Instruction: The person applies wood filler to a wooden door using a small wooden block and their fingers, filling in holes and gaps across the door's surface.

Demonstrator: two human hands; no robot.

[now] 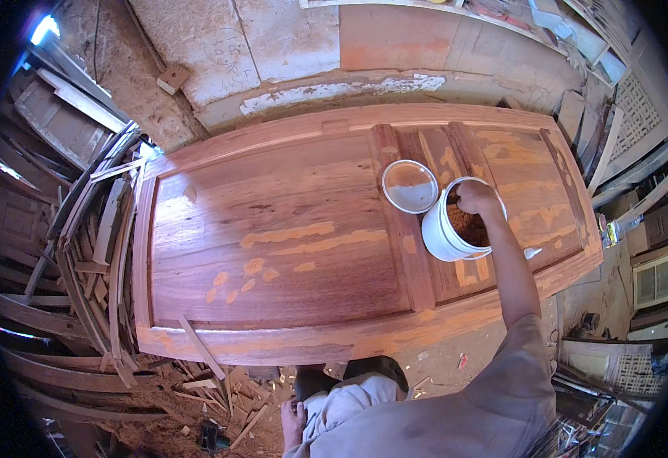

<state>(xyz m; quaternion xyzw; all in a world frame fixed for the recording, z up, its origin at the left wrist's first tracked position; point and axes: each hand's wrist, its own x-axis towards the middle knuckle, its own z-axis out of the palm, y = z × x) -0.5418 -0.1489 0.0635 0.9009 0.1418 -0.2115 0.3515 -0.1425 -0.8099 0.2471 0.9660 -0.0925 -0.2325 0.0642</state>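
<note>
Two hands show, and only one is at work: the right hand (477, 197) reaches out from the grey sleeve and dips into the mouth of a white plastic bucket (444, 233), fingers curled down into the brown filler paste (467, 226) inside; whether they pinch a lump of it or a small tool I cannot tell, since the fingertips are buried. The bucket stands on the wooden door (273, 237), at about three o'clock on its face, and looks roughly half full of the reddish-brown, crumbly paste. Just beside it at eleven o'clock lies the bucket's round lid (409, 186), turned up, with a thin brown smear across its inside. A small pale object, perhaps a scraper (531, 253), pokes out just past the bucket at four o'clock; it is too small to be sure. The left hand (293, 422) rests low at six o'clock near the person's knee, loosely bent and holding nothing that I can see. As for progress, orange-tan patches of filler (315, 237) already streak the big left panel, dot its lower part, and cover much of the narrow right-hand panels and the bottom rail, so a good share of the patching seems done; the upper left of the large panel and the left stile show bare wood. Offcuts and wooden slats (97, 252) are heaped at nine o'clock of the door.
</note>
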